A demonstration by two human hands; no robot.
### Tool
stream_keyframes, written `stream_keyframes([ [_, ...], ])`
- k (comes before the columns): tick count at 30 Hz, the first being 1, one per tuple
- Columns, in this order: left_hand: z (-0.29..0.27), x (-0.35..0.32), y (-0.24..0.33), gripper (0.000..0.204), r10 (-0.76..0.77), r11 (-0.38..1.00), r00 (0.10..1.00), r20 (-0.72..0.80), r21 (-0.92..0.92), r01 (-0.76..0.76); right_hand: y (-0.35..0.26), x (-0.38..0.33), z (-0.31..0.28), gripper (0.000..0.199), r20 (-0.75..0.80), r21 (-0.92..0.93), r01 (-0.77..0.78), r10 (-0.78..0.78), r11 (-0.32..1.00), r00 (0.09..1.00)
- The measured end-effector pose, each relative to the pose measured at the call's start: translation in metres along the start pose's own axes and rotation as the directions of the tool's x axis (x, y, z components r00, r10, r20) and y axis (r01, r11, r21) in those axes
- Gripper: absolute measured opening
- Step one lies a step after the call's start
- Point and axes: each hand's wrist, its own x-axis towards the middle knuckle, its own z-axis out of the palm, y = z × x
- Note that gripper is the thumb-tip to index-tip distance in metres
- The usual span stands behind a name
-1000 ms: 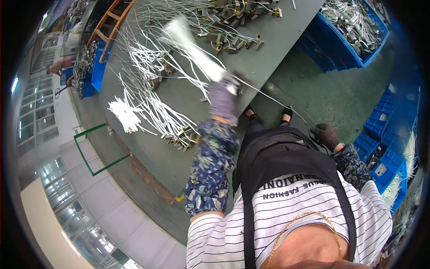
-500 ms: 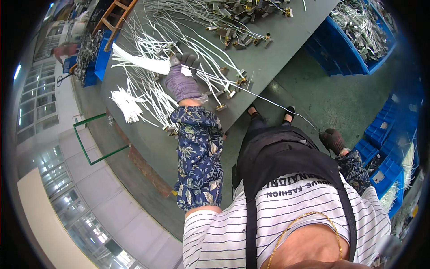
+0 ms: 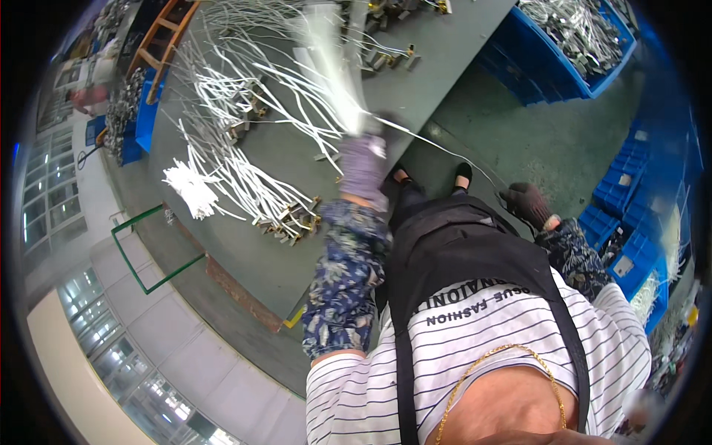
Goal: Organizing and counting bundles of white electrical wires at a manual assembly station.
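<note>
The white bundle (image 3: 326, 67) is blurred, so its single strands cannot be told apart. Blur also takes the fingers of the left hand (image 3: 363, 167), and their exact grip is not clear. How the right hand (image 3: 525, 204) grips the thin cable (image 3: 437, 143) is too small to tell. The top edge cuts the worktop (image 3: 452, 52) and the blue crate (image 3: 534, 74). A distant person (image 3: 90, 98) is only a reddish smear.

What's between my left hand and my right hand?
In the head view, a thin white wire stretches from the left hand toward the right hand, passing over the table and floor.
</note>
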Motion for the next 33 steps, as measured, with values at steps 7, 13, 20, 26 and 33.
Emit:
stream_keyframes([
  [7,-0.041,0.008,-0.015,0.024,-0.520,0.245,0.854,0.006,-0.957,0.156,-0.094,0.024,0.030,0.034,-0.039,-0.057,0.237,-0.240,0.970,0.970],
  [13,-0.003,0.013,-0.009,0.037,-0.612,-0.004,0.761,0.215,-0.963,0.268,-0.221,0.017,0.088,0.061,0.269,-0.126,0.710,-0.665,0.693,0.697],
  [20,-0.036,0.012,-0.046,0.027,-0.637,0.052,0.749,0.182,-0.960,0.277,-0.268,0.107,0.039,0.062,-0.268,-0.588,0.549,-0.783,0.595,0.561],
  [26,-0.022,0.015,-0.015,0.028,-0.522,-0.332,0.817,0.245,-0.941,0.069,-0.262,0.102,0.024,0.047,-0.264,-0.216,0.572,-0.611,0.791,0.746],
  [33,-0.014,0.041,0.069,0.040,-0.294,-0.752,0.900,0.321,-0.659,-0.010,-0.139,0.016,0.044,0.021,0.043,0.296,0.568,-0.604,0.768,0.796],
])
